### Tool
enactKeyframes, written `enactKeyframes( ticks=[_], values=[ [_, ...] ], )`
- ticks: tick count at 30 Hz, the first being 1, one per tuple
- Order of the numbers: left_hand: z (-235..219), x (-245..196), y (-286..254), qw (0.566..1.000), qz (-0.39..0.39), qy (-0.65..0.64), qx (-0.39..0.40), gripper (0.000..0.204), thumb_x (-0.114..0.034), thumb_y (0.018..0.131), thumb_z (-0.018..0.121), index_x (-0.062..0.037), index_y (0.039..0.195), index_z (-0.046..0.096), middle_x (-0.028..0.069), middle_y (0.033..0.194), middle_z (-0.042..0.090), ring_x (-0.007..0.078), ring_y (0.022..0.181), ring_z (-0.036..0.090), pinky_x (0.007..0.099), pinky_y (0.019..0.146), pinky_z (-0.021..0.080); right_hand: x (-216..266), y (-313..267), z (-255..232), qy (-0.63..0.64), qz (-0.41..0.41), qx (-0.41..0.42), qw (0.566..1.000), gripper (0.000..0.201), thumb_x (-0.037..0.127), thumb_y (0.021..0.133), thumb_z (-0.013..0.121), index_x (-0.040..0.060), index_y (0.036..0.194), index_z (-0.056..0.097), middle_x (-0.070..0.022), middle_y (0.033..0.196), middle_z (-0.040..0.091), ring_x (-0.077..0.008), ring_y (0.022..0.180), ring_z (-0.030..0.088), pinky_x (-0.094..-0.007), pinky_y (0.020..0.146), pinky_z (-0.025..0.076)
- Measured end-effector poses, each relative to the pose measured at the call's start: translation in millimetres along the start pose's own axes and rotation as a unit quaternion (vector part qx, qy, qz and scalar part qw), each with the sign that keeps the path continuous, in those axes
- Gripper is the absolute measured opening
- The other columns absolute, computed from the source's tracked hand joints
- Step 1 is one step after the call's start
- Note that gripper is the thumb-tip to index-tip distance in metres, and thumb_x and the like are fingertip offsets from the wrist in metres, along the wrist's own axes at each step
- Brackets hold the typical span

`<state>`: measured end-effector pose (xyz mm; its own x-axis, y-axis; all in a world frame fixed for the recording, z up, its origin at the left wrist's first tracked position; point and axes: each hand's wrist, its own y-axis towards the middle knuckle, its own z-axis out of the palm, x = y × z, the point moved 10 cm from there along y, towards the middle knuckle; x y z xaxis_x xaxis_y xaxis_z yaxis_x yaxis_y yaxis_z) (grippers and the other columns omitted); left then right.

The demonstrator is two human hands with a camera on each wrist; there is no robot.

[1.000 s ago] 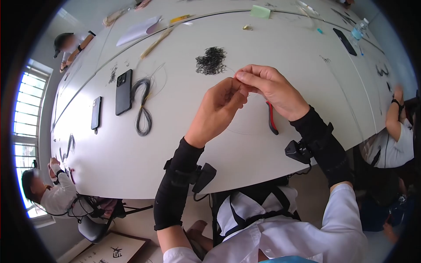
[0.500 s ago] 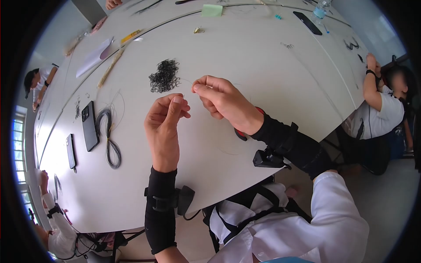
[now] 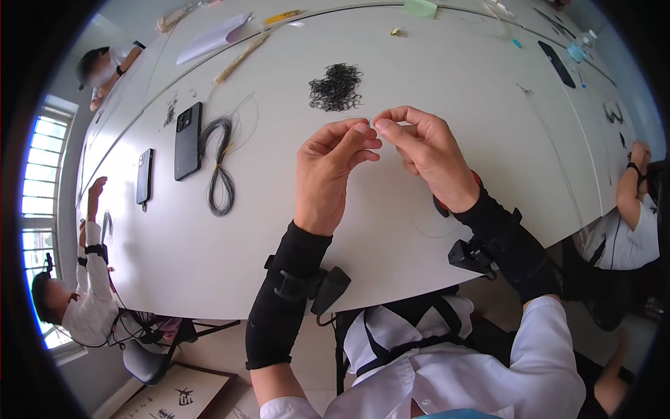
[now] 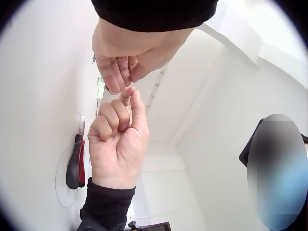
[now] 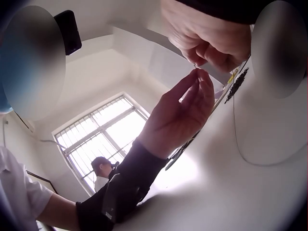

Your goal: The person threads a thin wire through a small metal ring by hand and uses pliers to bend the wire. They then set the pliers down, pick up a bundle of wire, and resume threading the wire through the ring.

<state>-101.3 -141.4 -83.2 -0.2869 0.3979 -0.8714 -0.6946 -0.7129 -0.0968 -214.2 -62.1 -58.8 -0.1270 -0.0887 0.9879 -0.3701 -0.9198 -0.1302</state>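
Note:
Both hands are raised over the white table, fingertips almost meeting. My left hand pinches a thin wire between thumb and forefinger, its other fingers loosely bent. Close beside it, my right hand also has thumb and forefinger pinched at the wire. Only a tiny bit of wire shows between the fingertips in the right wrist view. A fine strand curves down across the table there. Just beyond the hands lies a pile of small black bent wire pieces. Pliers with red and black handles lie partly hidden under my right wrist.
Left of my hands lie a tied coil of dark wire, a large phone and a smaller phone. A bundle of pale sticks and paper lie farther back. A bottle stands far right. Other people sit around the table.
The hands drew slightly apart half a second ago, and their fingertips are close together again now. The head view swung right and back. The right forearm now covers more of the pliers.

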Motion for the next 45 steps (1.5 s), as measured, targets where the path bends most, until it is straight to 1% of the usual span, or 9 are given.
enactKeyframes(
  ticks=[3,7,10,19,24,27,31,39,45],
  values=[
    [1,3,0,1.000,-0.009,0.010,0.010,0.019,-0.014,0.100,0.066,0.0024,0.110,0.069,0.0094,0.099,0.072,0.0163,0.091,0.070,0.0304,0.081,0.057,6,1,2,-0.017,-0.037,-0.005,0.999,0.027,0.023,0.101,0.066,-0.0022,0.108,0.068,-0.0055,0.086,0.073,-0.0058,0.075,0.063,-0.0205,0.069,0.049],
    [3,5,0,1.000,-0.013,0.022,0.013,0.020,-0.014,0.100,0.066,0.0030,0.110,0.069,0.0085,0.098,0.072,0.0156,0.089,0.070,0.0305,0.079,0.057,1,1,2,-0.033,-0.036,0.001,0.999,0.026,0.020,0.101,0.064,-0.0052,0.108,0.067,-0.0080,0.090,0.073,-0.0111,0.088,0.069,-0.0241,0.081,0.053],
    [2,1,0,0.998,0.014,0.060,-0.012,0.020,-0.014,0.101,0.065,0.0036,0.110,0.069,0.0087,0.097,0.072,0.0160,0.089,0.070,0.0313,0.079,0.058,0,4,0,-0.032,-0.037,-0.007,0.999,0.025,0.019,0.102,0.063,-0.0055,0.107,0.067,-0.0081,0.091,0.073,-0.0106,0.086,0.068,-0.0238,0.079,0.053],
    [7,7,0,1.000,-0.013,0.026,0.010,0.026,-0.012,0.102,0.062,0.0084,0.116,0.066,0.0137,0.103,0.072,0.0199,0.096,0.072,0.0323,0.087,0.061,-9,7,-2,-0.044,-0.065,-0.034,0.996,0.026,0.020,0.102,0.062,-0.0049,0.106,0.067,-0.0073,0.090,0.073,-0.0083,0.080,0.066,-0.0221,0.072,0.052],
    [2,12,2,1.000,-0.021,0.020,0.003,0.025,-0.016,0.103,0.062,0.0064,0.113,0.067,0.0135,0.104,0.072,0.0193,0.094,0.072,0.0316,0.087,0.061,-6,5,-2,-0.066,-0.062,-0.034,0.995,0.025,0.020,0.102,0.063,-0.0043,0.105,0.068,-0.0072,0.088,0.073,-0.0081,0.078,0.065,-0.0222,0.072,0.052],
    [-1,16,4,0.999,-0.030,0.008,0.010,0.025,-0.018,0.103,0.061,0.0054,0.112,0.067,0.0129,0.104,0.072,0.0189,0.093,0.072,0.0315,0.087,0.061,-6,7,1,-0.042,-0.090,-0.029,0.995,0.024,0.020,0.102,0.064,-0.0039,0.104,0.068,-0.0068,0.086,0.073,-0.0078,0.076,0.064,-0.0223,0.071,0.051],
    [3,16,4,0.999,-0.042,0.013,0.027,0.027,-0.019,0.104,0.060,0.0056,0.113,0.066,0.0129,0.104,0.071,0.0187,0.093,0.072,0.0312,0.088,0.061,-3,3,-5,-0.046,-0.066,-0.056,0.995,0.023,0.020,0.101,0.065,-0.0032,0.104,0.068,-0.0056,0.083,0.072,-0.0064,0.073,0.062,-0.0218,0.066,0.049],
    [9,17,1,0.997,-0.064,-0.031,0.036,0.024,-0.008,0.103,0.054,0.0084,0.118,0.063,0.0153,0.111,0.070,0.0216,0.102,0.071,0.0346,0.096,0.059,-11,10,-14,-0.091,-0.089,-0.083,0.988,0.023,0.020,0.098,0.067,-0.0022,0.102,0.067,-0.0040,0.078,0.071,-0.0045,0.069,0.060,-0.0211,0.060,0.046],
    [5,20,2,0.997,-0.056,-0.038,0.035,0.027,-0.005,0.102,0.056,0.0098,0.125,0.058,0.0170,0.113,0.069,0.0232,0.104,0.071,0.0355,0.097,0.059,-16,11,-14,-0.032,-0.089,-0.084,0.992,0.023,0.020,0.098,0.067,-0.0026,0.103,0.067,-0.0061,0.082,0.073,-0.0059,0.071,0.063,-0.0213,0.064,0.047]
  ],
)
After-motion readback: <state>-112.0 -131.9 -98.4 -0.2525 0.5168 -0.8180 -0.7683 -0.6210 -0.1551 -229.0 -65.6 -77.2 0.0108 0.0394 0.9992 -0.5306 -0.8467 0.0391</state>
